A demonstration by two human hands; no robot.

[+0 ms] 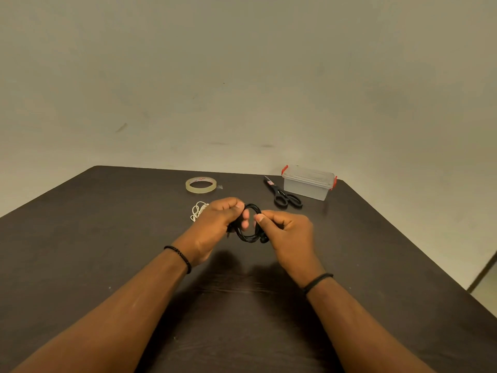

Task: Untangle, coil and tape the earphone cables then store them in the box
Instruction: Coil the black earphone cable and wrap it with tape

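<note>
Both hands [215, 222] [287, 232] grip, apparently, coiled black earphones [251, 232].

A dark brown table [107, 238] with a rounded far corner stands against a plain, lightly scuffed beige wall [242, 76] under dim, warm light, with a strip of pale floor [486, 289] at the right edge.

Dark table [107, 238] bears tape roll [200, 185], scissors [285, 196], lidded box [308, 183], white cable [198, 210].
</note>
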